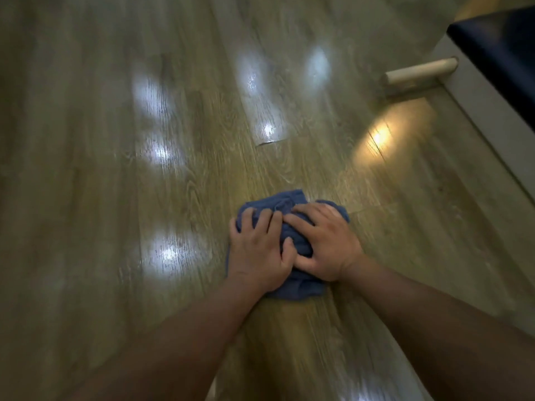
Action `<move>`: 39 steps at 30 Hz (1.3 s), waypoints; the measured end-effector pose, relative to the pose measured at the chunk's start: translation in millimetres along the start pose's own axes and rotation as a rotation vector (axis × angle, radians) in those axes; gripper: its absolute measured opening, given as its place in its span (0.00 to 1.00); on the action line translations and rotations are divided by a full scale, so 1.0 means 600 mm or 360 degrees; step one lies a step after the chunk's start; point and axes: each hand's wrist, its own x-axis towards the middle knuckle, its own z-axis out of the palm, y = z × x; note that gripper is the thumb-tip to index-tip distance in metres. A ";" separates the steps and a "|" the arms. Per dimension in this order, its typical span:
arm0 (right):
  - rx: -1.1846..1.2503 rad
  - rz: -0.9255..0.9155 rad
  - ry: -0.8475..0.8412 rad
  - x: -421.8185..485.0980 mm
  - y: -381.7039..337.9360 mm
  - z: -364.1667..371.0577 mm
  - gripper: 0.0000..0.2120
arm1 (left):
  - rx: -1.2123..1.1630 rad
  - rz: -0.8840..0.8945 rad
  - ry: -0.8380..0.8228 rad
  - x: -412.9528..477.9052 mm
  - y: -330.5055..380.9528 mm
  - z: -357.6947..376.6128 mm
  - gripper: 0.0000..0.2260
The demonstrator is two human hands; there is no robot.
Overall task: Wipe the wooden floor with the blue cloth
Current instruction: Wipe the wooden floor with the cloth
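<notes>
A bunched blue cloth (285, 202) lies on the wooden floor (115, 198) just right of the frame's middle. My left hand (259, 250) presses down on the cloth's left half with its fingers spread. My right hand (324, 241) presses on the right half, fingers pointing left and overlapping the left hand's fingertips. Both thumbs meet near the cloth's middle. Most of the cloth is hidden under the two hands.
A pale furniture base (486, 111) with a dark top (503, 50) runs along the right edge. A cream cylindrical leg or roll (419, 72) lies beside it at the upper right. Bright light reflections dot the floor ahead and to the left.
</notes>
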 end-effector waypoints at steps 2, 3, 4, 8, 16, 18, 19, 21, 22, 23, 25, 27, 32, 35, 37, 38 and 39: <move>-0.0034 0.0073 0.0060 0.053 0.021 0.000 0.30 | 0.0061 0.0090 0.0033 0.062 -0.022 -0.011 0.28; -0.0065 0.0104 0.0090 0.082 0.031 0.000 0.30 | 0.0079 0.0123 0.0048 0.096 -0.034 -0.015 0.29; -0.0098 0.0118 0.0105 0.113 0.043 0.000 0.30 | 0.0085 0.0140 0.0063 0.130 -0.043 -0.018 0.29; -0.0154 0.0102 0.0056 0.234 0.097 -0.007 0.31 | 0.0065 0.0100 0.0099 0.250 -0.072 -0.027 0.30; -0.0211 0.0156 0.0073 0.471 0.220 -0.020 0.30 | 0.0051 0.0021 0.0190 0.512 -0.115 -0.035 0.23; -0.0225 0.0115 0.0056 0.491 0.235 -0.025 0.28 | 0.0020 -0.0024 0.0146 0.532 -0.112 -0.041 0.25; -0.0219 0.0101 0.0049 0.494 0.237 -0.027 0.28 | 0.0006 -0.0036 0.0109 0.533 -0.110 -0.045 0.26; -0.0202 0.0088 0.0054 0.494 0.238 -0.030 0.27 | -0.0017 -0.0050 0.0031 0.531 -0.108 -0.053 0.28; -0.0188 0.0089 0.0054 0.494 0.238 -0.030 0.27 | -0.0020 -0.0051 -0.0007 0.531 -0.108 -0.056 0.28; -0.0167 0.0093 0.0050 0.493 0.239 -0.029 0.27 | -0.0018 -0.0050 -0.0032 0.532 -0.109 -0.057 0.29; -0.0129 0.0098 0.0038 0.494 0.241 -0.028 0.27 | -0.0017 -0.0048 -0.0041 0.533 -0.109 -0.061 0.31; -0.0111 0.0098 0.0022 0.493 0.240 -0.030 0.27 | -0.0036 -0.0041 -0.0029 0.531 -0.110 -0.065 0.31; -0.0116 0.0101 0.0000 0.494 0.238 -0.033 0.27 | -0.0033 -0.0047 -0.0041 0.534 -0.110 -0.058 0.29; -0.0145 0.0103 0.0004 0.494 0.236 -0.036 0.28 | -0.0016 -0.0035 -0.0010 0.534 -0.111 -0.055 0.29; -0.0142 0.0105 0.0016 0.494 0.236 -0.036 0.28 | 0.0013 -0.0042 0.0020 0.534 -0.111 -0.051 0.29; -0.0135 0.0106 0.0022 0.494 0.235 -0.036 0.28 | 0.0030 -0.0046 0.0028 0.535 -0.110 -0.050 0.29; -0.0132 0.0103 0.0027 0.493 0.234 -0.036 0.28 | 0.0042 -0.0049 0.0030 0.535 -0.109 -0.049 0.29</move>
